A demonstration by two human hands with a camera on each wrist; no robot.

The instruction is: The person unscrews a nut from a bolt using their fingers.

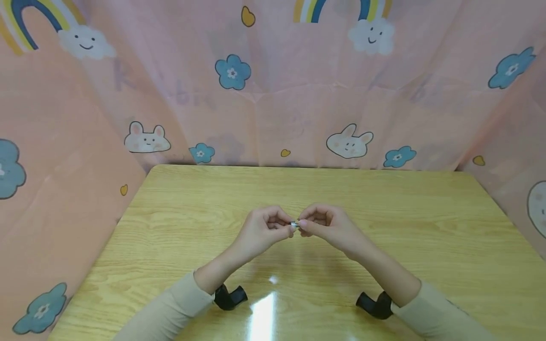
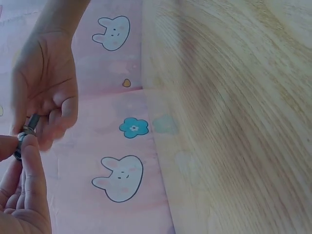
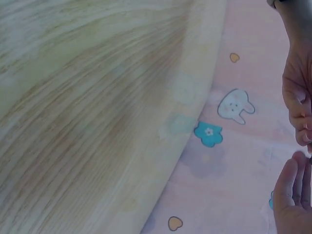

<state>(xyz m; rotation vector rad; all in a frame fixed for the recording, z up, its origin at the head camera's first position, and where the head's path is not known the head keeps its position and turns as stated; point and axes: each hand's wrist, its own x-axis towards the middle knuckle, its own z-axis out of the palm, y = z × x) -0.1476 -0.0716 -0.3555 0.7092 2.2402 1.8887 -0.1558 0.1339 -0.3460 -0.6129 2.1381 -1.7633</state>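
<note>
Pinching a small bolt-like metal piece (image 2: 29,127) above the desk (image 1: 204,194), with left hand (image 1: 261,230) on one end and right hand (image 1: 332,228) on the other, presumably for steadiness.

Pretty shiny wood-grain table (image 1: 192,194) here, bright glare streak (image 1: 262,317) around 6 o'clock. Pink cloth (image 1: 273,121) hangs around it from 9 past 12 to 3, cute rainbows (image 1: 53,16) at 10 and 1.
</note>
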